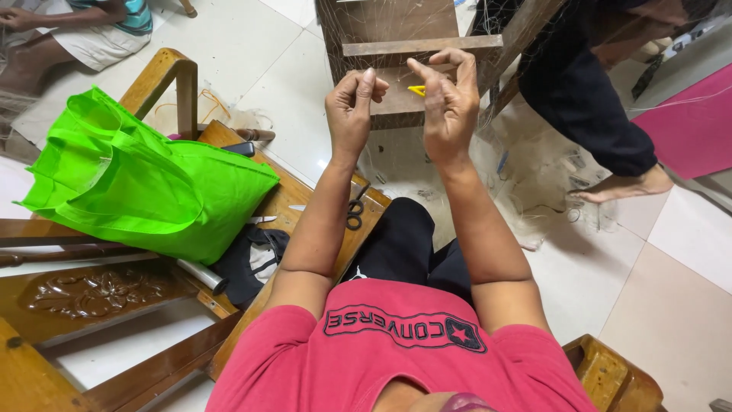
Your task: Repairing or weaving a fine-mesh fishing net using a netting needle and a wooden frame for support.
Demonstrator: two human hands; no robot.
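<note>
Both my hands are raised in front of me, over a thin, pale fishing net [534, 175] that hangs down and piles on the tiled floor. My left hand [352, 107] pinches fine net thread between thumb and fingers. A small yellow netting needle [416, 91] sits between the fingers of my right hand [450, 103], which is curled around it close beside the left. The strands between the two hands are too fine to make out clearly.
A bright green bag [145, 183] lies on the wooden bench [91, 294] at my left, with black scissors [355, 214] near its edge. A wooden chair [396, 46] stands ahead. Another person's leg and bare foot [625, 183] are at right; a seated person [69, 30] is at top left.
</note>
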